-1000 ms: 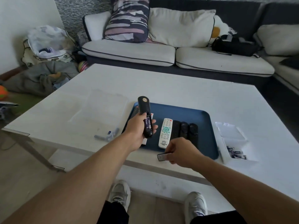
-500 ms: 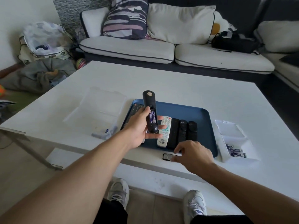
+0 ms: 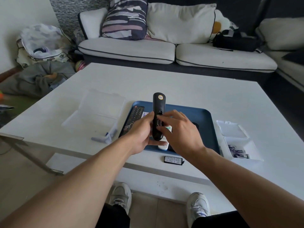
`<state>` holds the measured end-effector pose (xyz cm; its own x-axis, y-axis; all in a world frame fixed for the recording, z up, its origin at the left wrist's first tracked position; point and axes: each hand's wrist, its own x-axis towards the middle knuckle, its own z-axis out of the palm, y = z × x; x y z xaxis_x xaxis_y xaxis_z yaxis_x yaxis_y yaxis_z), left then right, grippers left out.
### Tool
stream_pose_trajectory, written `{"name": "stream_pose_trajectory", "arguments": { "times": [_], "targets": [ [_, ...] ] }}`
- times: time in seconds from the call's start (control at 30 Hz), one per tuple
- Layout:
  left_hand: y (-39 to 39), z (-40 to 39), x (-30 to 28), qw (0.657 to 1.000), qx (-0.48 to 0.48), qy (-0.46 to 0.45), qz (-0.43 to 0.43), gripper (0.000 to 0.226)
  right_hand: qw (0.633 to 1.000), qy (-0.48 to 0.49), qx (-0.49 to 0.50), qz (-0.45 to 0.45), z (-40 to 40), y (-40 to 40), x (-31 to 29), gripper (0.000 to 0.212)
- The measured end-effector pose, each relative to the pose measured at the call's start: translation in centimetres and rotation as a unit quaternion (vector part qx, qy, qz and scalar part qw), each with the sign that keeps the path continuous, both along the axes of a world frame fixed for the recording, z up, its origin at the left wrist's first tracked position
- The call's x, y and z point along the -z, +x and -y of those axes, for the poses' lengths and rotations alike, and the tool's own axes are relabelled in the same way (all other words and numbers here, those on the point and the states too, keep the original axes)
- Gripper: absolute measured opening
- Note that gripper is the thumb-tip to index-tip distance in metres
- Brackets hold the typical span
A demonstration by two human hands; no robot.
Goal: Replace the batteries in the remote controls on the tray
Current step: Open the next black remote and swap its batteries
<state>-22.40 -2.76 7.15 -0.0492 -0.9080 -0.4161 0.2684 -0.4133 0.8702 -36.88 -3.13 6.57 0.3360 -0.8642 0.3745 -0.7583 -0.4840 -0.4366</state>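
- The black remote [image 3: 158, 116] is held up over the near half of the blue tray [image 3: 204, 117], back side facing the person, its battery bay open and the old batteries [image 3: 159, 123] showing inside.
- The left hand [image 3: 143, 132] grips the remote's lower half, thumb on its left edge and fingers curled under its bottom end; this keeps the bay turned up and steady for the other hand.
- The right hand [image 3: 179, 130] reaches in from 3 o'clock with fingers fairly straight and spread, fingertips [image 3: 160, 119] resting on the batteries. It holds nothing; I judge it is about to pry a cell out.
- The battery cover [image 3: 173, 160] lies on the table [image 3: 181, 83] at 6 o'clock of the tray, just off its near edge, likely parked within easy reach for refitting.
- On the tray, a flat black remote [image 3: 134, 118] lies at 9 o'clock of the held one, and a white remote [image 3: 164, 144] sits partly hidden under the hands. A dark shape behind the right hand cannot be made out.
- A clear box of batteries [image 3: 238, 151] stands at 3 o'clock of the tray, lid open; whether these are the fresh ones I cannot tell.
- Another clear box [image 3: 98, 116] with a few cells sits at 9 o'clock, perhaps for spent ones.
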Motion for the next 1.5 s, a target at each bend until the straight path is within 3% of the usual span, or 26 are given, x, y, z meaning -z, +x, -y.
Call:
{"name": "stream_pose_trajectory", "arguments": {
  "times": [0.17,0.53,0.8,0.93,1.03,1.13,1.2,1.27,1.3,1.33,1.4,1.43,1.5],
  "targets": [
    [0.1,-0.2,0.0,1.0,-0.012,0.007,0.0,0.045,0.999,0.017,-0.014,-0.027,0.2,0.5,-0.3,0.036],
    [0.4,-0.8,0.2,0.999,0.018,-0.016,0.04,0.04,0.993,0.11,-0.04,0.017,0.8,0.4,-1.2,0.027],
    [-0.1,-0.9,0.4,0.998,0.003,-0.041,0.047,0.027,0.966,0.192,0.052,0.165,1.5,0.6,-1.5,0.017],
    [-0.3,-0.8,0.6,0.997,-0.003,-0.051,0.054,0.027,0.918,0.274,0.082,0.276,1.5,0.8,-1.2,0.025],
    [-0.2,-0.7,0.5,0.996,-0.008,-0.049,0.072,0.034,0.868,0.316,0.099,0.37,1.7,0.7,-1.6,0.016],
    [0.4,-0.4,0.4,0.994,-0.031,-0.041,0.102,0.041,0.737,0.416,0.111,0.521,1.8,0.7,-2.5,0.023],
    [0.6,-0.2,0.4,0.994,-0.041,-0.029,0.102,0.042,0.683,0.484,0.101,0.537,1.5,0.7,-2.7,0.031],
    [0.7,-0.2,0.1,0.996,-0.048,-0.017,0.067,0.042,0.707,0.506,0.084,0.486,1.2,0.8,-2.7,0.026],
    [0.6,-0.2,0.0,0.997,-0.05,-0.012,0.049,0.042,0.751,0.487,0.079,0.438,1.1,0.8,-2.7,0.022],
    [0.6,-0.2,-0.2,0.998,-0.049,-0.006,0.036,0.042,0.818,0.439,0.071,0.365,0.9,0.9,-2.7,0.019],
    [0.6,-0.4,-0.5,0.999,-0.042,0.0,0.017,0.043,0.942,0.285,0.034,0.176,0.5,0.9,-2.7,0.014],
    [0.7,-0.4,-0.5,0.999,-0.036,0.001,0.012,0.043,0.97,0.221,0.011,0.101,0.3,1.0,-2.5,0.014],
    [0.9,-0.5,-0.5,1.0,-0.025,0.006,0.013,0.043,0.984,0.174,-0.008,0.023,0.0,1.2,-2.4,0.017]
  ]
}}
